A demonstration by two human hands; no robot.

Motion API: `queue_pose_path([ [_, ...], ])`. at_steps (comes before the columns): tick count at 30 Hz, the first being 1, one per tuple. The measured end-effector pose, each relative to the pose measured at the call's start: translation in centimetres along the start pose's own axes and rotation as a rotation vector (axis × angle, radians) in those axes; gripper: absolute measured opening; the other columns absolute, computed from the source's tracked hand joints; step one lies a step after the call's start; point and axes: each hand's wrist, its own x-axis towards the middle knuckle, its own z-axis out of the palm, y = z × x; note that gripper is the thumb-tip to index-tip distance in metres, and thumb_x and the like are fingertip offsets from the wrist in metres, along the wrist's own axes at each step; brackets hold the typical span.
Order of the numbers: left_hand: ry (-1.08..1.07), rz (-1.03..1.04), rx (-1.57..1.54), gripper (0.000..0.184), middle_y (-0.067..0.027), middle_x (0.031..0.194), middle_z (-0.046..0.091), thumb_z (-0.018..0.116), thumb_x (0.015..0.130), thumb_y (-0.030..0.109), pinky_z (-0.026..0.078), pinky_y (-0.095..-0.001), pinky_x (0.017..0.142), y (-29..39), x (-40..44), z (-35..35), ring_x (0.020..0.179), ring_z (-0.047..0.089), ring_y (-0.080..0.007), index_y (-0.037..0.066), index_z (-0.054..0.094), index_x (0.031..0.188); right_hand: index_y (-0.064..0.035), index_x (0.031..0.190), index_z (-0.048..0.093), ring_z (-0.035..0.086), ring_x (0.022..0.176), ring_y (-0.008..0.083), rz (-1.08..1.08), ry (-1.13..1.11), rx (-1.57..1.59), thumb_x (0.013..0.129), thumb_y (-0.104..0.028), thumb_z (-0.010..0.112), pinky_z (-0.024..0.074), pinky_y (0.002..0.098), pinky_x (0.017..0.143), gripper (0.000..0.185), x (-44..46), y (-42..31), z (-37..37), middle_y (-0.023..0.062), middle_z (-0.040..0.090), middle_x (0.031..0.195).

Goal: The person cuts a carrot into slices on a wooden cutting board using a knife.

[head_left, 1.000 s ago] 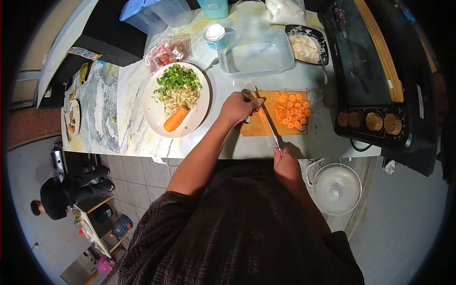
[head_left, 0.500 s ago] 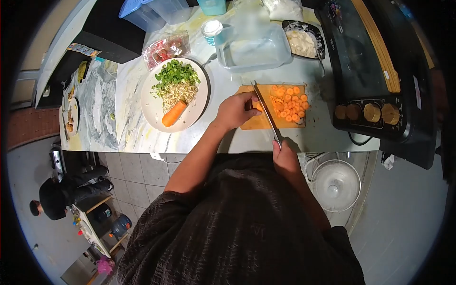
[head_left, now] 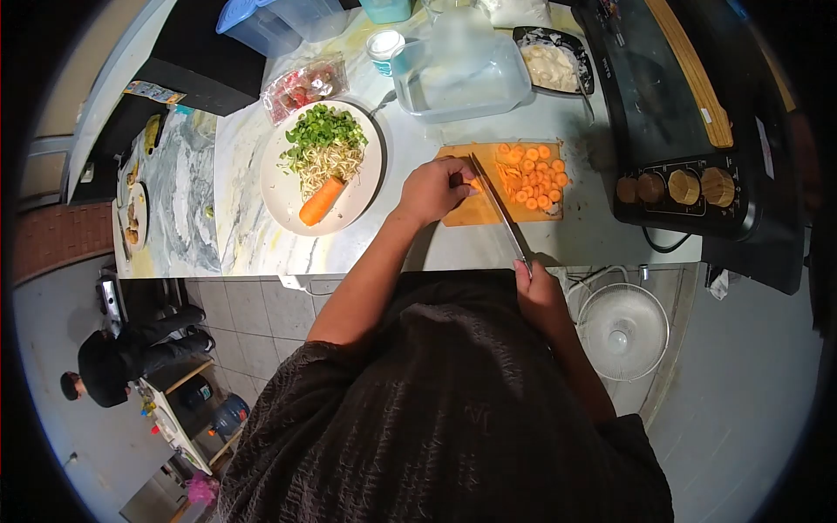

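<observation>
My right hand point(head_left: 537, 286) is closed around the handle of a kitchen knife point(head_left: 500, 209), whose blade slants up and left over an orange-brown cutting board point(head_left: 466, 209). Fingers of my left hand point(head_left: 434, 192) pinch a small piece of carrot point(head_left: 475, 184) close beside the blade, on the board's left half. Much of that piece is hidden by the fingers. Right of the blade lie many carrot slices point(head_left: 534, 177), some round, some in thin strips. On a cream plate point(head_left: 277, 206) to the left rest a carrot chunk point(head_left: 322, 201), bean sprouts point(head_left: 331, 166) and chopped greens point(head_left: 324, 128).
Behind the board stand a clear plastic container point(head_left: 462, 87), a white tub point(head_left: 384, 52) and a black dish of pale paste point(head_left: 551, 68). A black oven point(head_left: 680, 131) borders the right side. A white basket point(head_left: 623, 331) sits below the counter. Far left, another person point(head_left: 109, 364) stands.
My right hand and the knife handle have shifted slightly right and down, with the blade still beside the carrot piece. The whole view has moved a little.
</observation>
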Motion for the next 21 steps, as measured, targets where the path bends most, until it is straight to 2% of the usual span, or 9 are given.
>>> queue_pose_path([
  [1, -0.001, 0.001, 0.001, 0.025, -0.0075, 0.088, 0.069, 0.08, 0.077, 0.022, 0.05, -0.034, 0.07, -0.1, 0.0, 0.1, 0.076, 0.065, -0.0233, 0.008, 0.069, 0.093, 0.0027, 0.09, 0.056, 0.061, 0.085, 0.0503, 0.001, 0.001, 0.001, 0.098, -0.038, 0.05, 0.0474, 0.0551, 0.073, 0.042, 0.1, 0.2, 0.0, 0.0306, 0.063, 0.081],
  [3, -0.03, 0.045, 0.002, 0.024, -0.0072, 0.084, 0.067, 0.081, 0.077, 0.021, 0.05, -0.0332, 0.069, -0.2, 0.1, 0.1, 0.073, 0.064, -0.0213, 0.007, 0.069, 0.093, 0.0033, 0.089, 0.054, 0.06, 0.075, 0.0478, -0.119, 0.029, 0.061, 0.1, -0.035, 0.05, 0.0449, 0.0473, 0.063, 0.04, 0.4, 0.7, 0.1, 0.0278, 0.06, 0.075],
  [6, -0.097, 0.057, 0.005, 0.022, -0.007, 0.08, 0.066, 0.08, 0.077, 0.019, 0.049, -0.0324, 0.068, 0.1, -0.2, -0.6, 0.071, 0.062, -0.0199, 0.007, 0.069, 0.092, 0.0029, 0.085, 0.054, 0.059, 0.071, 0.0463, -0.155, 0.078, 0.106, 0.1, -0.032, 0.051, 0.0432, 0.0456, 0.06, 0.038, 0.4, 0.3, -0.4, 0.0268, 0.058, 0.072],
  [10, -0.175, 0.129, -0.061, 0.022, -0.0069, 0.081, 0.065, 0.08, 0.077, 0.018, 0.049, -0.032, 0.067, 0.3, -0.6, -1.0, 0.071, 0.062, -0.0192, 0.007, 0.069, 0.092, 0.003, 0.086, 0.054, 0.06, 0.071, 0.046, -0.143, 0.123, 0.086, 0.1, -0.032, 0.051, 0.0439, 0.0458, 0.061, 0.038, 0.9, 0.5, -0.9, 0.0265, 0.059, 0.072],
  [13, -0.23, 0.046, -0.038, 0.018, -0.0076, 0.083, 0.064, 0.077, 0.08, 0.016, 0.049, -0.0317, 0.067, 0.8, -0.5, -1.0, 0.071, 0.062, -0.0193, 0.008, 0.069, 0.093, 0.0032, 0.088, 0.055, 0.06, 0.072, 0.0461, -0.17, 0.146, 0.071, 0.1, -0.032, 0.051, 0.0445, 0.046, 0.061, 0.037, 1.4, 1.2, -0.9, 0.0263, 0.059, 0.073],
  [15, 0.039, 0.135, -0.022, 0.02, -0.0067, 0.082, 0.063, 0.074, 0.08, 0.018, 0.05, -0.0361, 0.068, 0.7, -0.1, 0.0, 0.076, 0.063, -0.0251, 0.011, 0.067, 0.097, 0.0033, 0.09, 0.056, 0.06, 0.074, 0.0458, -0.146, 0.155, 0.085, 0.1, -0.032, 0.051, 0.0453, 0.046, 0.063, 0.037, 1.6, 1.3, -0.9, 0.0262, 0.06, 0.074],
  [18, 0.043, 0.255, 0.042, 0.02, -0.0065, 0.083, 0.062, 0.071, 0.083, 0.018, 0.05, -0.0375, 0.069, 0.8, 0.4, 0.6, 0.078, 0.064, -0.0262, 0.012, 0.067, 0.102, 0.0032, 0.091, 0.056, 0.061, 0.074, 0.0452, -0.113, 0.151, 0.093, 0.1, -0.033, 0.051, 0.0457, 0.0457, 0.064, 0.037, 1.5, 0.9, -1.1, 0.0262, 0.06, 0.075],
  [21, 0.046, 0.254, 0.124, 0.021, -0.007, 0.083, 0.059, 0.072, 0.082, 0.022, 0.051, -0.0386, 0.07, 1.0, 0.4, 0.9, 0.081, 0.063, -0.0271, 0.013, 0.068, 0.101, 0.0035, 0.091, 0.056, 0.061, 0.073, 0.0445, -0.145, 0.163, 0.12, 0.1, -0.033, 0.051, 0.0455, 0.0455, 0.064, 0.038, 1.4, 0.9, -1.1, 0.026, 0.06, 0.075],
])
